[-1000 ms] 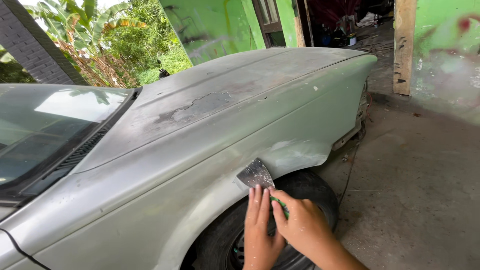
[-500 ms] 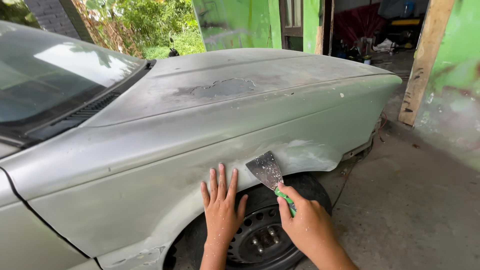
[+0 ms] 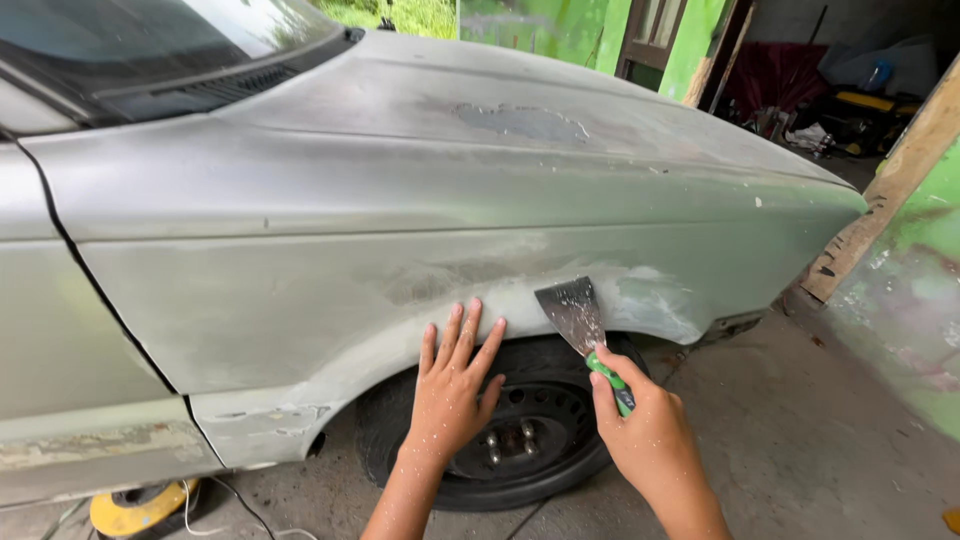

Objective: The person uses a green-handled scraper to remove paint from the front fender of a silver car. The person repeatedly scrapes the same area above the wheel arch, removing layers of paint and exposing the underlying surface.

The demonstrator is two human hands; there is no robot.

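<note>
Green walls and a bare concrete floor (image 3: 800, 440) frame a silver car (image 3: 400, 220): the left hand (image 3: 450, 385) lies flat, fingers spread, on the sanded fender above the wheel (image 3: 510, 430), while the right hand (image 3: 650, 435) grips a green-handled scraper (image 3: 582, 325), blade on the filler patch

Concrete floor (image 3: 800, 450) under car tyre (image 3: 540, 480), yellow tool (image 3: 135, 508)

The fender (image 3: 300, 300) stands as a solid wall ahead, and the tyre (image 3: 520, 420) fills the wheel arch below its lower edge, leaving only a thin gap along the arch rim. To the right, bare concrete floor (image 3: 800, 440) lies open up to the green wall (image 3: 900, 300) and leaning wooden plank (image 3: 890, 190). At the lower left, a yellow tool (image 3: 135, 505) and its cable block the floor beneath the sill.
</note>
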